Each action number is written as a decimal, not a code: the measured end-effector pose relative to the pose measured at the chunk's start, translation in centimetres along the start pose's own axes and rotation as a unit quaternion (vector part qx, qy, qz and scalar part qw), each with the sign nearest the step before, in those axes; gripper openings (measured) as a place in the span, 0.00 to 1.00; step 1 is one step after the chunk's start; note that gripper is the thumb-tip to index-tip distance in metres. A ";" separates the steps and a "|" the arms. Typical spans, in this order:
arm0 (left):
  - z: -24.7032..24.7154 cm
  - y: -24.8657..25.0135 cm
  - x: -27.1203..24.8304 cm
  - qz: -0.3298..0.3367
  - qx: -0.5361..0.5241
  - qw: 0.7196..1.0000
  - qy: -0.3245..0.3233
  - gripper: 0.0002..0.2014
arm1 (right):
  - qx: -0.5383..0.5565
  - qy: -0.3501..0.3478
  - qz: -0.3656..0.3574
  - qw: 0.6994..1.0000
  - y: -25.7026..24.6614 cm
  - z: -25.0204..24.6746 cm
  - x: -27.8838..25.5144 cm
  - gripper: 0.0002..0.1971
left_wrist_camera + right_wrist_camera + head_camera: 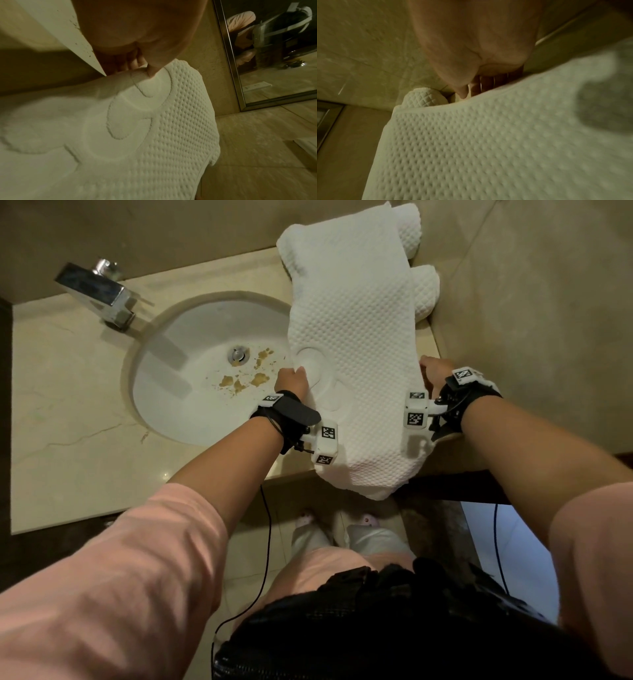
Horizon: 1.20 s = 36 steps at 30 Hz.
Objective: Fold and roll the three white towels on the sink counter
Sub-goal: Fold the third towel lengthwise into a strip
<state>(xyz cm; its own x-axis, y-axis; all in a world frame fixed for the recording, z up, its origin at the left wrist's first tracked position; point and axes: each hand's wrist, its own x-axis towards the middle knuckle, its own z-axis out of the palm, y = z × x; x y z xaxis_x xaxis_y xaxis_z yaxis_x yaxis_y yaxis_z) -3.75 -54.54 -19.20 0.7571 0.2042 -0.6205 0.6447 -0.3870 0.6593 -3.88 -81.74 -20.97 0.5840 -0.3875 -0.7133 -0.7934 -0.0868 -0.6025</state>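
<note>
A long white waffle-weave towel (356, 347) lies folded lengthwise along the right part of the sink counter (68, 412), its near end hanging over the front edge. My left hand (293, 381) pinches its left edge beside the embossed circles (130, 119), thumb on top. My right hand (435, 371) grips the right edge, with the fingers curled under the cloth (488, 142). Two rolled white towels (424, 292) sit against the right wall, partly hidden by the long towel; the end of one roll (423, 98) shows in the right wrist view.
The round white basin (191, 378) with brown stains near the drain lies left of the towel. A chrome faucet (96, 292) stands at the back left. A framed mirror (267, 54) hangs on the back wall. The tiled wall closes the counter's right side.
</note>
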 end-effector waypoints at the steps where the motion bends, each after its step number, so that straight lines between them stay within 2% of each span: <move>1: 0.1 -0.3 -0.5 -0.007 -0.014 1.000 -0.016 0.14 | -0.008 0.002 0.005 1.000 0.3 0.3 -0.7 0.16; 4: 0.3 -2.1 -0.9 -0.047 -0.069 0.994 -0.070 0.09 | -0.026 0.015 -0.008 1.000 1.2 0.7 -2.9 0.20; 6: 0.2 -3.0 -1.9 -0.050 -0.096 0.990 -0.092 0.06 | -0.042 0.024 -0.036 0.998 2.3 0.9 -3.8 0.21; 9: -0.1 -4.0 -4.2 -0.037 -0.116 0.984 -0.131 0.12 | -0.042 0.056 -0.078 0.994 4.6 0.8 -5.3 0.20; 11: 0.0 -4.8 -5.6 -0.020 -0.079 0.983 -0.162 0.13 | -0.040 0.074 -0.084 0.993 6.2 0.8 -6.1 0.17; 13: 0.5 -5.7 -6.7 0.004 0.004 0.984 -0.177 0.12 | -0.051 0.075 -0.087 0.992 7.8 0.6 -7.0 0.21; 15: 1.1 -6.7 -7.7 0.045 0.103 0.981 -0.160 0.14 | -0.057 0.073 -0.094 0.991 9.3 0.6 -7.8 0.23; 18: 2.0 -8.0 -8.9 0.109 0.217 0.965 -0.094 0.13 | -0.072 0.077 -0.111 0.988 11.1 0.3 -8.5 0.23; 22: 3.3 -9.4 -10.2 0.139 0.282 0.949 -0.032 0.21 | -0.061 0.106 -0.133 0.984 13.4 0.0 -9.2 0.21; 24: 3.6 -10.0 -10.8 0.130 0.280 0.951 -0.004 0.20 | -0.068 0.110 -0.129 0.983 14.8 -0.1 -8.9 0.20; 27: 3.5 -10.6 -11.4 0.122 0.267 0.956 0.012 0.17 | -0.042 0.069 -0.093 0.992 15.6 -0.3 -9.1 0.23; 30: 2.8 -10.8 -11.7 0.091 0.231 0.969 0.002 0.05 | -0.001 0.034 -0.080 0.996 15.6 -0.9 -8.8 0.23; 33: 2.4 -11.7 -11.3 0.030 0.185 0.982 -0.025 0.12 | 0.005 0.004 -0.077 0.997 15.7 -1.4 -8.9 0.23; 36: 2.6 -12.7 -11.5 -0.016 0.023 0.999 -0.025 0.11 | 0.003 -0.028 -0.067 0.997 16.7 -1.4 -9.1 0.24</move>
<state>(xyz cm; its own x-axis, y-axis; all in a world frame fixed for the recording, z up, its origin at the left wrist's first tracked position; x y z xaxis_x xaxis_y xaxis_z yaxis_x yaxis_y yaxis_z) -20.90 -54.34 -21.57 0.7290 0.1734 -0.6622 0.6625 -0.4224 0.6186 -22.71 -80.96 -24.00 0.6939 -0.3213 -0.6444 -0.7062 -0.1286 -0.6963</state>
